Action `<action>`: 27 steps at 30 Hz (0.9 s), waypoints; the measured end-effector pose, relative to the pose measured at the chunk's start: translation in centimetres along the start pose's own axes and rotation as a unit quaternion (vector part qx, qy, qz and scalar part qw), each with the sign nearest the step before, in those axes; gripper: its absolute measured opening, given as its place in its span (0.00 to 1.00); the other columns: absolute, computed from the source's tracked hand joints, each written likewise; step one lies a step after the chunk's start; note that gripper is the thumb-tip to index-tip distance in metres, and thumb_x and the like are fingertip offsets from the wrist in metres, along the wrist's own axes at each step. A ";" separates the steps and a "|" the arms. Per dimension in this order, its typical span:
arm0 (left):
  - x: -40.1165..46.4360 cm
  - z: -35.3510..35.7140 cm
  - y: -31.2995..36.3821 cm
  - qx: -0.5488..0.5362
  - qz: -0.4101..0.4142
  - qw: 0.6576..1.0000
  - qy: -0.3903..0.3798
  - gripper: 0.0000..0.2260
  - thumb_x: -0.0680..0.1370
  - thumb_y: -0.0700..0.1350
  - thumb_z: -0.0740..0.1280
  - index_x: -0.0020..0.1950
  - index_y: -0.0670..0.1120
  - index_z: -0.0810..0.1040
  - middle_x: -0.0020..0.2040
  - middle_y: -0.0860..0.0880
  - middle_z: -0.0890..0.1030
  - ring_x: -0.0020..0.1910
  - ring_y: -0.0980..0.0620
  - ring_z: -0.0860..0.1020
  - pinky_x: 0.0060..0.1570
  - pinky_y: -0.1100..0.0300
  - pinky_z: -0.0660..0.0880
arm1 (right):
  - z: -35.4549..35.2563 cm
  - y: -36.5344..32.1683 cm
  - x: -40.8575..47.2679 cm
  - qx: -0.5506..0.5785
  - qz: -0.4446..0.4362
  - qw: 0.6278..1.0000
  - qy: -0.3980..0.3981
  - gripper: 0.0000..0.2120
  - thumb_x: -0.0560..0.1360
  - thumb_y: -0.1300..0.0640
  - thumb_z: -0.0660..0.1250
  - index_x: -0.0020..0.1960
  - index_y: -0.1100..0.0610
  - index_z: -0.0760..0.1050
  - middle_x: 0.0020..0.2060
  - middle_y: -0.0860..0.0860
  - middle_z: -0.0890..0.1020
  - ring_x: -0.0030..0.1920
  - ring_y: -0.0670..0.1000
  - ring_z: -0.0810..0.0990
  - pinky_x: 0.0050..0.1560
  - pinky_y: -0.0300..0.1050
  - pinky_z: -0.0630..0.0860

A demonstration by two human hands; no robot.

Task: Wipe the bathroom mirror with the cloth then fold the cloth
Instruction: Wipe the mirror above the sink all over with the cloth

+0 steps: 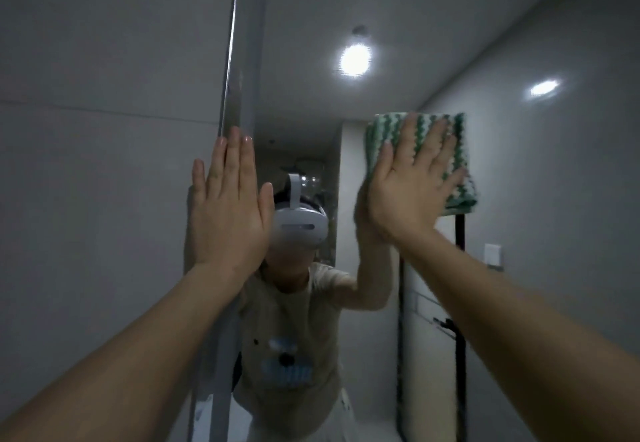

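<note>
Wiping underway: your flat right hand (412, 185) presses the cloth (457, 150) to the mirror (519, 199), left hand (228, 213) flat at its edge; folding remains.

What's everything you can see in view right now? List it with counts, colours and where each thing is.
mirror: one, reflective glass, fills the centre and right of the view, its edge running down beside the left hand
wall: one, grey, left of the mirror
cloth: one, green and white zigzag stripes, pressed flat on the mirror, upper right
ceiling lights: two, white, seen in the reflection, top right
headset: one, white, in the reflection at centre
shirt: one, beige with a blue print, in the reflection, lower centre
left hand: one, flat with straight fingers, at the mirror's left edge
right hand: one, flat, pressing the cloth on the glass
</note>
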State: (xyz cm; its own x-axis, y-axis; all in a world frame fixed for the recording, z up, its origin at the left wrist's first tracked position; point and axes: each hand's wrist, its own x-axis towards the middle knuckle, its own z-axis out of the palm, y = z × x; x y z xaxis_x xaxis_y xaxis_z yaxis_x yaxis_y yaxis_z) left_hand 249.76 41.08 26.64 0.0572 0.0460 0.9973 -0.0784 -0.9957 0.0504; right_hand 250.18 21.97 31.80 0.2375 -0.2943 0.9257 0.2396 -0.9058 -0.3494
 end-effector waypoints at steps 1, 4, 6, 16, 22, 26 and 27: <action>-0.1 0.0 0.0 0.000 0.002 1.000 0.001 0.26 0.81 0.51 0.45 0.76 0.40 0.49 0.77 0.43 0.50 0.76 0.48 0.49 0.72 0.50 0.43 | 0.3 -1.0 -0.9 0.003 -0.024 1.000 -0.002 0.26 0.82 0.44 0.41 0.75 0.46 0.33 0.76 0.53 0.37 0.75 0.54 0.35 0.72 0.61 0.33; 0.0 0.2 -0.2 -0.007 0.007 1.000 0.003 0.27 0.81 0.51 0.45 0.76 0.38 0.52 0.77 0.42 0.53 0.75 0.47 0.51 0.72 0.50 0.44 | 1.9 -4.1 -4.1 0.017 -0.109 0.994 0.006 0.26 0.82 0.45 0.43 0.75 0.47 0.36 0.77 0.55 0.41 0.76 0.56 0.39 0.72 0.62 0.34; 0.3 0.4 -0.3 -0.002 0.009 1.000 0.010 0.27 0.80 0.50 0.47 0.75 0.37 0.54 0.76 0.41 0.55 0.75 0.46 0.53 0.71 0.49 0.44 | 3.0 -5.8 -6.2 0.026 -0.169 0.985 0.035 0.26 0.80 0.46 0.47 0.77 0.49 0.51 0.76 0.56 0.53 0.76 0.57 0.51 0.72 0.63 0.41; 0.1 -0.3 -0.5 0.016 0.027 0.999 -0.006 0.27 0.80 0.50 0.47 0.76 0.38 0.53 0.76 0.41 0.54 0.75 0.45 0.53 0.72 0.49 0.44 | 1.7 0.6 -5.6 -0.041 -0.353 0.935 -0.017 0.25 0.80 0.44 0.46 0.76 0.46 0.54 0.76 0.52 0.55 0.76 0.53 0.51 0.73 0.62 0.49; -2.3 -0.7 -1.2 0.034 0.037 0.998 -0.029 0.27 0.81 0.51 0.44 0.76 0.39 0.53 0.77 0.42 0.54 0.75 0.46 0.53 0.72 0.50 0.43 | 0.5 8.2 -6.8 -0.062 -0.278 0.959 -0.011 0.25 0.81 0.43 0.41 0.77 0.45 0.46 0.77 0.52 0.50 0.77 0.53 0.48 0.73 0.62 0.49; -3.2 -1.1 -0.4 0.037 0.035 0.998 -0.038 0.27 0.81 0.51 0.44 0.76 0.38 0.53 0.77 0.42 0.52 0.76 0.46 0.51 0.73 0.51 0.43 | 1.0 9.3 -9.8 -0.023 -0.094 0.995 0.021 0.26 0.80 0.44 0.45 0.77 0.47 0.49 0.76 0.54 0.52 0.76 0.53 0.48 0.73 0.58 0.46; -4.1 -1.1 -0.2 0.037 0.043 0.997 -0.049 0.27 0.81 0.52 0.44 0.76 0.38 0.52 0.77 0.42 0.52 0.76 0.47 0.50 0.73 0.50 0.43 | 1.3 8.5 -10.7 -0.009 -0.046 0.998 0.032 0.26 0.80 0.45 0.45 0.77 0.48 0.50 0.76 0.55 0.53 0.76 0.54 0.49 0.73 0.58 0.45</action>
State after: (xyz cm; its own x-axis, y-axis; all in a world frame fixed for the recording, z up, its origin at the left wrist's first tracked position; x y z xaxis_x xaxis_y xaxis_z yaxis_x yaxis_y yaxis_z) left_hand 248.49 41.21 22.59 0.1507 -0.0443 0.9876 -0.0129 -0.9990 -0.0428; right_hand 250.92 17.79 18.75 0.1539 -0.2282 0.9614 0.2412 -0.9349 -0.2605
